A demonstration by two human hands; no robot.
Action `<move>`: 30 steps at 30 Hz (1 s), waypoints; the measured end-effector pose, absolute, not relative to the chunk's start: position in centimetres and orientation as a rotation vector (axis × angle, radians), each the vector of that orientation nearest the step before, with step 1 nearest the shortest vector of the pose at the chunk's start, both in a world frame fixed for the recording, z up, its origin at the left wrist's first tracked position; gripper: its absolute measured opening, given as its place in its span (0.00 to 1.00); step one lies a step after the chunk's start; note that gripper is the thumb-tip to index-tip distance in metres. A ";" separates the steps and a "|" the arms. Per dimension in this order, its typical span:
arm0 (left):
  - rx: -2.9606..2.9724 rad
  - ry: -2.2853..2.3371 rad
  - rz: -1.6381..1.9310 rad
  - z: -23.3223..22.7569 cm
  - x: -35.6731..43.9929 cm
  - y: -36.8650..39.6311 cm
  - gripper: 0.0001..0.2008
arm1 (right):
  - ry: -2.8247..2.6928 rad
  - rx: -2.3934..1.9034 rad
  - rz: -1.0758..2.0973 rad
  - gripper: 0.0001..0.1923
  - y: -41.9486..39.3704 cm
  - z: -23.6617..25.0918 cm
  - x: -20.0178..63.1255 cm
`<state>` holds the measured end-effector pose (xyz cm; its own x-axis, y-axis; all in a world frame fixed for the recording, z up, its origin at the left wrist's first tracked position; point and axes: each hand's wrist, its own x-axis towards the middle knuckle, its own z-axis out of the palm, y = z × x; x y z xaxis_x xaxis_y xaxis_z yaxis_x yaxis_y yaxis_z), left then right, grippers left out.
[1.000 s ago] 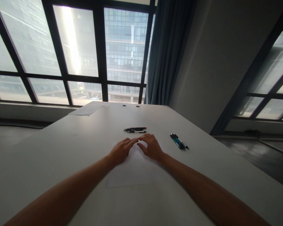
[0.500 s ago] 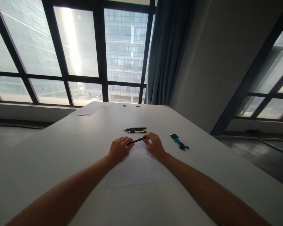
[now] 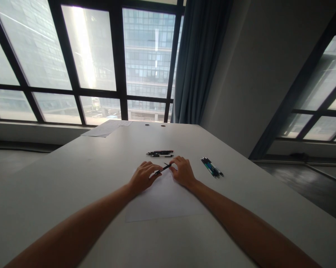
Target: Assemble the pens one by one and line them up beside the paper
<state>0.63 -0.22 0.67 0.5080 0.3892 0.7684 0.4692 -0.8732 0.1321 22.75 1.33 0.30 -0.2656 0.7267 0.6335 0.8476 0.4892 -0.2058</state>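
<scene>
A long white table (image 3: 73,178) runs forward from the person toward a tall window (image 3: 148,52) with dark frames, through which a glass-fronted building shows. A blue curtain (image 3: 200,70) hangs at the window's right side, beside a grey wall (image 3: 246,82); farther right is a 2nd window (image 3: 310,124). Grey floor (image 3: 285,182) shows past the table's right edge, and paler floor on the left.

On the near half of the table lies a white sheet of paper (image 3: 162,204), its near edge clear to see. Above it, 2 hands share a black pen (image 3: 163,168), slanted with its right end farther from the person. The left hand (image 3: 144,175) pinches the near end between thumb and fingers; the right hand (image 3: 182,172) pinches the far end, its fingers curled. Whether the pen touches the paper cannot be told.

Just beyond the hands, a group of dark pens (image 3: 160,152) lies crosswise. To the right, between the right hand and the right edge, a slanted bundle of blue-green pens (image 3: 212,167) rests. A wide stretch of tabletop spans from the left hand to the left edge. At the far end lie loose papers (image 3: 103,129) by the left edge and 2 dark discs (image 3: 163,125).
</scene>
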 end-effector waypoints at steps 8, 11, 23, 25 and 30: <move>-2.495 -0.879 -1.397 0.4 0.4 0.1 0.09 | -2.019 -1.298 -0.242 0.06 1.2 0.4 22.7; -2.378 -1.149 -1.370 0.3 0.3 0.4 0.08 | -2.005 -1.281 -0.238 0.05 1.2 0.4 22.7; -2.322 -1.274 -0.975 0.2 0.6 -0.1 0.14 | -2.094 -1.266 -0.114 0.01 0.6 0.7 22.1; -2.345 -1.297 -0.953 0.1 0.7 0.0 0.14 | -2.117 -1.263 -0.118 0.01 0.7 0.6 22.1; -2.405 -1.383 -0.966 -0.1 0.8 -0.1 0.16 | -2.187 -1.231 -0.118 0.02 0.6 0.4 22.1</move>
<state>0.84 -0.06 -0.12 0.3472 0.6963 0.6282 0.8294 -0.5406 0.1409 22.07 0.65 0.43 -0.3747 0.7435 0.5540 0.7989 0.5621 -0.2141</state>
